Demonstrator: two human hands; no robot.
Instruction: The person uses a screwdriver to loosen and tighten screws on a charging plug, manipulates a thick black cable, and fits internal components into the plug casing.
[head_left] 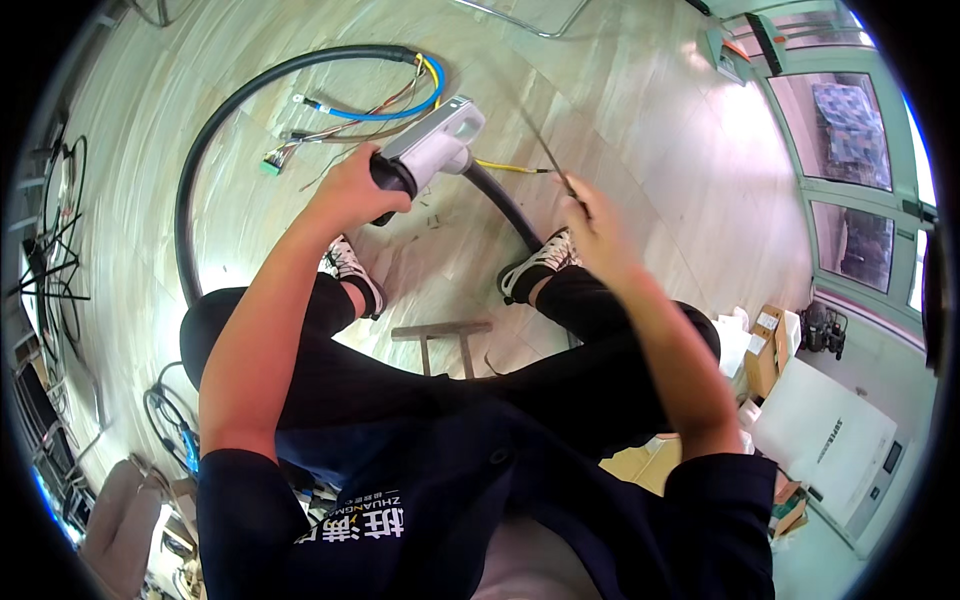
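My left hand (352, 190) is wrapped round the black front end of a white and black charging gun (430, 140), which is held up tilted between my knees. A thick black cable (500, 205) runs from the gun down toward my right shoe. My right hand (590, 225), slightly blurred, grips a long thin dark tool (548, 150). That tool points up and to the left, apart from the gun; its kind does not show clearly. Beyond the gun, blue, yellow and thinner wires (375, 115) fan out from a cable end, one with a green connector (272, 162).
The black cable (188, 200) loops over the floor on my left. A small stool-like frame (440, 330) stands between my legs. Cardboard boxes (765, 350) and a large white cabinet (825, 440) are at right, below glazed doors (840, 130). Dark wires and racks line the left.
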